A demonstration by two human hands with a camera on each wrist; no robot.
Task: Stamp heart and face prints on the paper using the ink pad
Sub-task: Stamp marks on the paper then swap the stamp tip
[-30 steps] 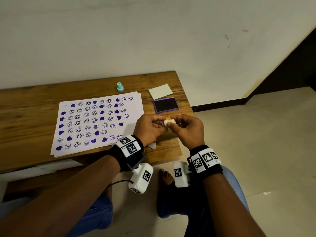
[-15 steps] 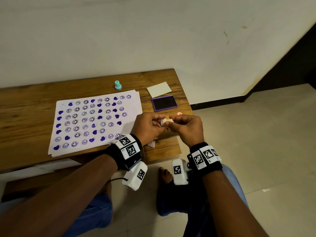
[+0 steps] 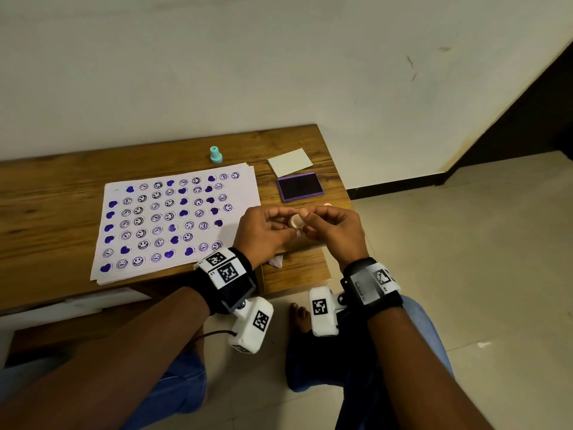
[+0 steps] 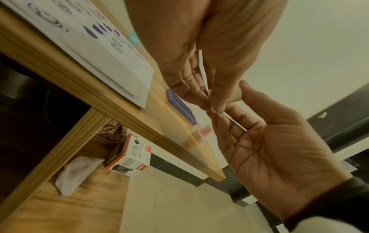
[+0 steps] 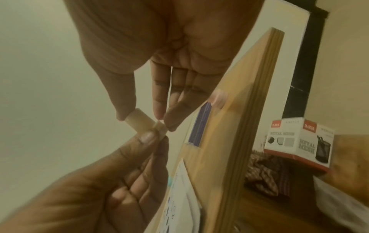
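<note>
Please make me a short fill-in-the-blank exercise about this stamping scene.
1. Both hands hold a small ____ stamp above the table edge.
2. The ink pad lies open to the ____ of the paper.
3. The turquoise stamp stands ____ the paper, untouched.
4. The prints on the paper are faces and ____.

Missing words: cream; right; behind; hearts

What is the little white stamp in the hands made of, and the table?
The white stamp looks like smooth, matte plastic: pale, even colour, with a moulded flange at one end. The table looks like wood with a slight sheen: brown grain on top, layered lines along its edge. It could be veneer.
</note>
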